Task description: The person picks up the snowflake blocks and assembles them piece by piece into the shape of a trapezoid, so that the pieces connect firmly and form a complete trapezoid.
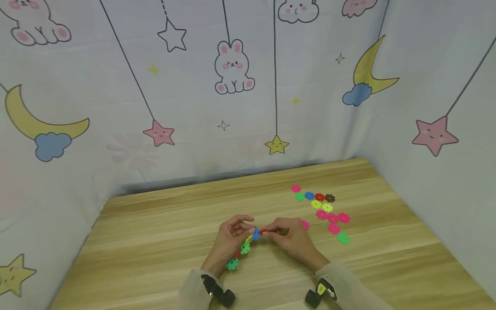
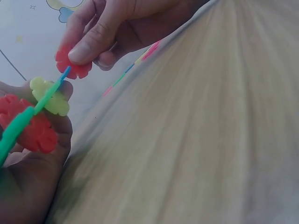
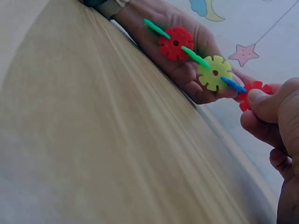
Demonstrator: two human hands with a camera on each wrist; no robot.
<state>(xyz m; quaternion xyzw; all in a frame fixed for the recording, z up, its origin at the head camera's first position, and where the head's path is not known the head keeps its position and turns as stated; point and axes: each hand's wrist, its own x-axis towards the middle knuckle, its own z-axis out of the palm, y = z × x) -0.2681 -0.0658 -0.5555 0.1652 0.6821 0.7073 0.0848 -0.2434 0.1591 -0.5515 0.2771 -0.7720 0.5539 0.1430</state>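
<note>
1. The chain of discs (image 3: 195, 57) is held above the surface (image 1: 155, 241) by the left hand (image 1: 228, 242), its fingers gathered near the blue disc (image 3: 232, 85), seemingly so that the end is steadied.
2. The red disc (image 3: 255, 87) is pinched narrowly by the right hand (image 1: 296, 241); its edge is left exposed where the blue disc is met.
3. Loose discs (image 1: 333, 218) are spread flat beyond, presumably for easy reach.

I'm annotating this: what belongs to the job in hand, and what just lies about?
In use:
chain of green, red, yellow and blue notched plastic discs
red notched plastic disc in the right hand

Lying about:
loose multicoloured notched plastic discs, perhaps spares
</note>
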